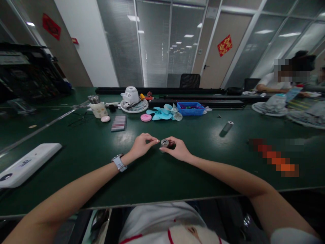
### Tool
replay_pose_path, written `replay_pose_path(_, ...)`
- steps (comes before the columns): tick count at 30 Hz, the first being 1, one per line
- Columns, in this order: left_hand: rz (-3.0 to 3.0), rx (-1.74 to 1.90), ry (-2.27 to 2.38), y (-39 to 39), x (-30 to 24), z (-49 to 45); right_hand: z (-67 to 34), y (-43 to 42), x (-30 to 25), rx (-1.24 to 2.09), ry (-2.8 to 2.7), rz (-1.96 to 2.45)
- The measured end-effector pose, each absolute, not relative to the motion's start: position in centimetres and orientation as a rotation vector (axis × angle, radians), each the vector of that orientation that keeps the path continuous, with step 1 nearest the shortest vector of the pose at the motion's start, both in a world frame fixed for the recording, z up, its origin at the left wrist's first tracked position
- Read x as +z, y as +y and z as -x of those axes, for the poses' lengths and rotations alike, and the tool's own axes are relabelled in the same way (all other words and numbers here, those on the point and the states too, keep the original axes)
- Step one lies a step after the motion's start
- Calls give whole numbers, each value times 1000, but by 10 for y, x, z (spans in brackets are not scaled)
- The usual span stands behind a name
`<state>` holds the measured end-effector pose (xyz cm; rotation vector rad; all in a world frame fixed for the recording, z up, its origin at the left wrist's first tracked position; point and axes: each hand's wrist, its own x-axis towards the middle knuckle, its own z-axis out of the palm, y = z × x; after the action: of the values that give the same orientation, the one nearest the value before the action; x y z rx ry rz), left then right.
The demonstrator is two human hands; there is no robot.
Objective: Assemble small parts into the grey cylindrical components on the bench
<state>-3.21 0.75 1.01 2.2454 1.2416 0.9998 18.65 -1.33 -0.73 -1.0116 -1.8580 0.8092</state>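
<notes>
Between the thumb and fingers of my right hand (177, 149) is a small silver metal cylinder (165, 143), upright, with a round top and a dark centre. It looks like a small motor, but I cannot be sure. My left hand (143, 146) is just to its left, thumb and fingertips pinched together close to the cylinder's rim. Whatever that pinch holds, if anything, is too small to make out. A second silver cylinder (229, 125) stands on the green table farther right, apart from both hands.
Along the back sit a white fan housing (131, 95), blue fan blades (161, 114), a pink disc (146, 117) and a blue tray (192, 109). A cream bottle (98, 109) stands left of them. A white device (31, 166) lies at left. Another person (274, 81) sits far right.
</notes>
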Motion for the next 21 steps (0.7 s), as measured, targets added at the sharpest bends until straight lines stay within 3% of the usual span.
replay_pose_path(6,-2280,795,1244,19,-6,43,-248,57,-1,468,-1494,1170)
replay_pose_path(12,-2138,884,1352,20,-7,40,-372,118,3,-53,-1201,1742)
replay_pose_path(21,-1950,1089,1433,24,-18,41,-424,118,-15,-27,-1097,1991)
